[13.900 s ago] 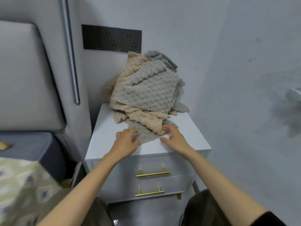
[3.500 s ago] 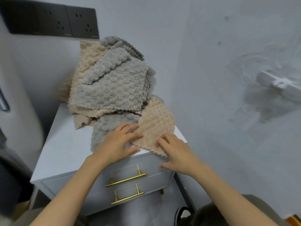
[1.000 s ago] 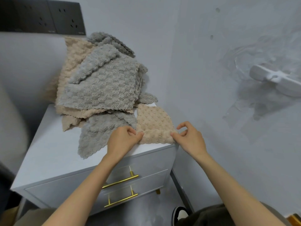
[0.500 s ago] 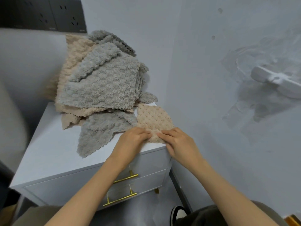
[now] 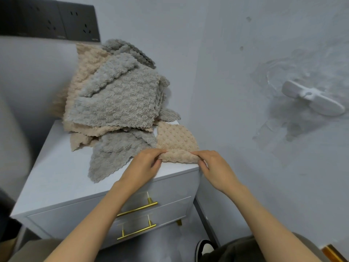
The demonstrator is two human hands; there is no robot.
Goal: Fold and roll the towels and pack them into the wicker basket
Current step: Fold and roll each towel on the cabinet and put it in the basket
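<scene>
At the near right corner of the white nightstand, a small beige towel lies flat on the top, with its near edge turned up into a low fold or roll. Left hand: fingers curled over the left end of this fold, grasping it against the thumb. Right hand: fingertips and thumb pinching the right end of the same fold, just above the cabinet's corner. Beside the beige towel, to its left and touching it, a grey towel lies spread with a scalloped edge toward the viewer. Behind both, a pile of towels, grey and beige, leans against the wall below a dark socket panel. Two drawer fronts carry brass handles. A white fixture is mounted on the right-hand wall.
</scene>
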